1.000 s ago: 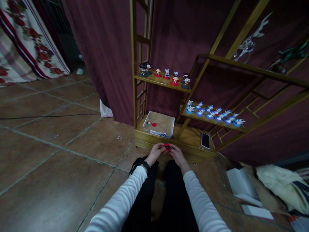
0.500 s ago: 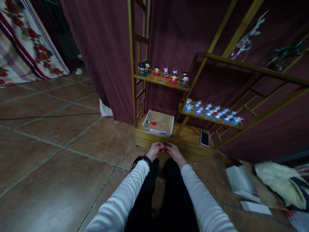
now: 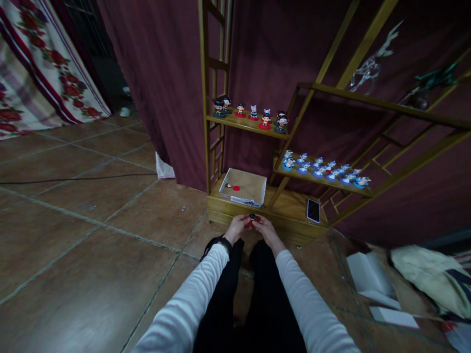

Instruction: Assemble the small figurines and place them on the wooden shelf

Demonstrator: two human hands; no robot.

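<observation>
1. One floor (image 3: 91,274) of brown tiles, with pale grout lines.
2. One maroon curtain (image 3: 158,83), of folded cloth, hangs behind and beside the shelf unit.
3. One wooden shelf unit (image 3: 270,213), yellowish brown, with straight posts and latticed sides.
4. One flowered cloth (image 3: 55,73), white with red roses and stripes, at far left.
5. Two white boxes (image 3: 394,316) on the floor at right, smooth and angular.
6. One shallow open box (image 3: 248,180), with a tan inside and pale walls, on the unit's low board.
7. Two hands: the left hand (image 3: 237,228) and the right hand (image 3: 266,228), fingers curled nearly closed, pinching one small figure from both sides.
8. One phone (image 3: 313,211), a flat dark rectangle with a pale edge, on the low board's right part.
9. Eight figures (image 3: 265,121) on the upper shelf, round-headed, on red or dark round bases; about twelve blue-and-white figures (image 3: 304,168) on the lower shelf, crowded together.
10. One held figure (image 3: 252,218), red with a black top, between the hands, in front of the unit; its finer shape is too small to tell.
11. One red disc (image 3: 236,188), flat and round, in the open box beside one small dark-topped piece (image 3: 229,186).
</observation>
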